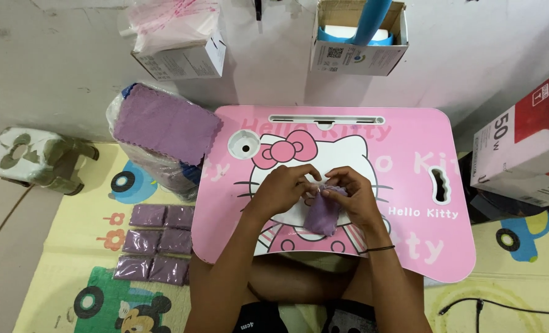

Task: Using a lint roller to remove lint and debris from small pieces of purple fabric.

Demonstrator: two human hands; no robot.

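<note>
A small folded purple cloth (pixel 321 214) rests on the pink lap table (pixel 410 185) in front of me. My left hand (pixel 282 187) and my right hand (pixel 354 196) both pinch its top edge, fingers closed on the fabric. A thin clear plastic sleeve seems to lie around the cloth, but I cannot tell for sure. A dark band sits on my right wrist.
A stack of purple cloths (pixel 163 123) in a plastic bag sits left of the table. Several packed purple cloths (pixel 157 243) lie in rows on the play mat. Two cardboard boxes (pixel 357 43) stand by the wall, a large box (pixel 527 148) at right, a small stool (pixel 37 157) at left.
</note>
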